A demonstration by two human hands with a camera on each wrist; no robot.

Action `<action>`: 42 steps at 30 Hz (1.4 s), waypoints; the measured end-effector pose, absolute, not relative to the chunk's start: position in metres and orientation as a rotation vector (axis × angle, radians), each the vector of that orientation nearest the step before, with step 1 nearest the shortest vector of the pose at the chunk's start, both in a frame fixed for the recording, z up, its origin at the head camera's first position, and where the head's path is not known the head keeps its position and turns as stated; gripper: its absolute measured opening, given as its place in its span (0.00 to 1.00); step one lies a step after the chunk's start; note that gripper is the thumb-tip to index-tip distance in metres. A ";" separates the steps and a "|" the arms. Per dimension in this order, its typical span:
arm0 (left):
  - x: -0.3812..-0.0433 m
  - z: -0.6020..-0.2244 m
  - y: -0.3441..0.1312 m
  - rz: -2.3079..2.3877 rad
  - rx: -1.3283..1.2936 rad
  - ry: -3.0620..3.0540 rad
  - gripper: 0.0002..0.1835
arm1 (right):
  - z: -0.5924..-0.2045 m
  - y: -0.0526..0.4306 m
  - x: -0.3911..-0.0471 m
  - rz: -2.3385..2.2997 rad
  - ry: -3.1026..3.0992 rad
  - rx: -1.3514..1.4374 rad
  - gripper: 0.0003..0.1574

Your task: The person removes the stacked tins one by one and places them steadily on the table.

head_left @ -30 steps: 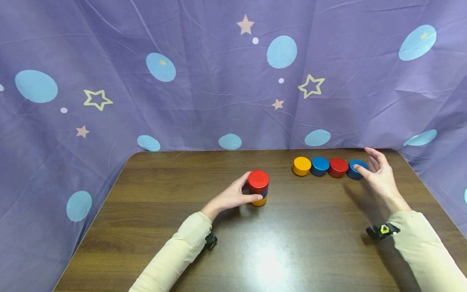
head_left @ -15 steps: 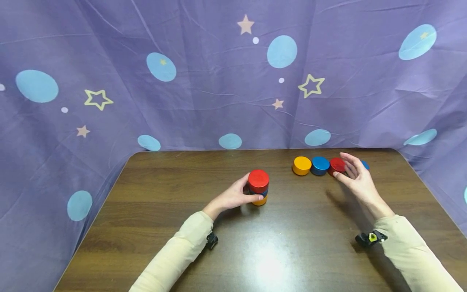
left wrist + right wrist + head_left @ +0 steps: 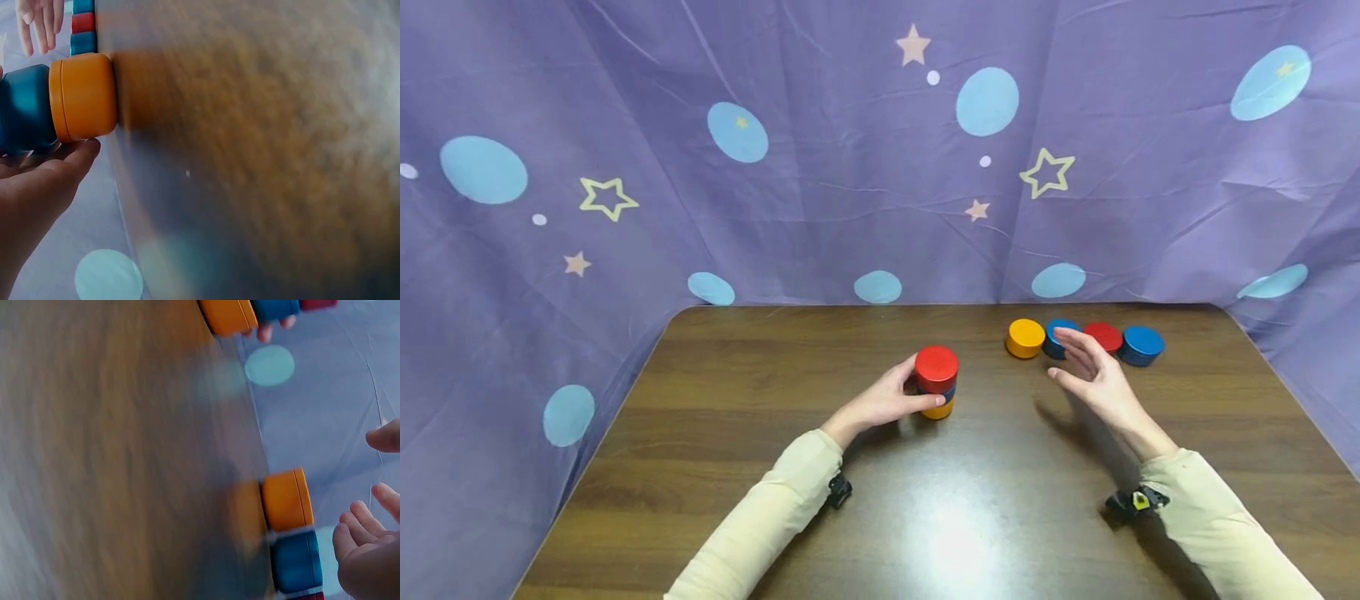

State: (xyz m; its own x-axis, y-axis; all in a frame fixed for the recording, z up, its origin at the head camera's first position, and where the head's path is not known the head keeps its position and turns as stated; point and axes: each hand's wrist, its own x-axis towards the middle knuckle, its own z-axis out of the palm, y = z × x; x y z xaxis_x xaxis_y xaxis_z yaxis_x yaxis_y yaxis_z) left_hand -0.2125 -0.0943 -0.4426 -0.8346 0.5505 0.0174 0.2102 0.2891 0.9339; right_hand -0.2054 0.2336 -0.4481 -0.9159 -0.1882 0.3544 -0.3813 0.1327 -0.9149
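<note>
My left hand [image 3: 887, 400] holds a stack of three round, lidded tins in the middle of the table, thumb and fingers around its sides. A red tin [image 3: 936, 365] tops the stack, above a blue tin [image 3: 25, 109] and an orange tin [image 3: 90, 97] on the table. My right hand [image 3: 1101, 385] holds nothing; thumb and fingers are spread apart. In the head view it overlaps the back row, partly covering a blue tin [image 3: 1052, 347] and a red tin [image 3: 1102, 335]. An orange tin [image 3: 1025, 339] stands at the row's left end, another blue tin [image 3: 1142, 345] at its right.
The brown wooden table [image 3: 737, 367] has a rounded far edge, close to which the row stands. Behind it hangs a purple curtain [image 3: 820, 167] with stars and ovals. Each wrist wears a dark camera strap over a pale sleeve.
My right hand has moved left along the row, from the right-end blue tin past the red one, uncovering that blue tin. The left hand stays on the stack. The head view has shifted slightly.
</note>
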 end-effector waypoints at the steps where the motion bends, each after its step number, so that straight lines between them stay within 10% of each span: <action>1: -0.213 -0.442 -0.094 1.561 0.691 2.255 0.34 | -0.449 0.230 -0.205 1.887 -2.245 0.584 0.35; 42: -0.211 -0.442 -0.095 1.586 0.718 2.209 0.33 | -0.399 0.149 -0.206 1.698 -2.513 0.984 0.32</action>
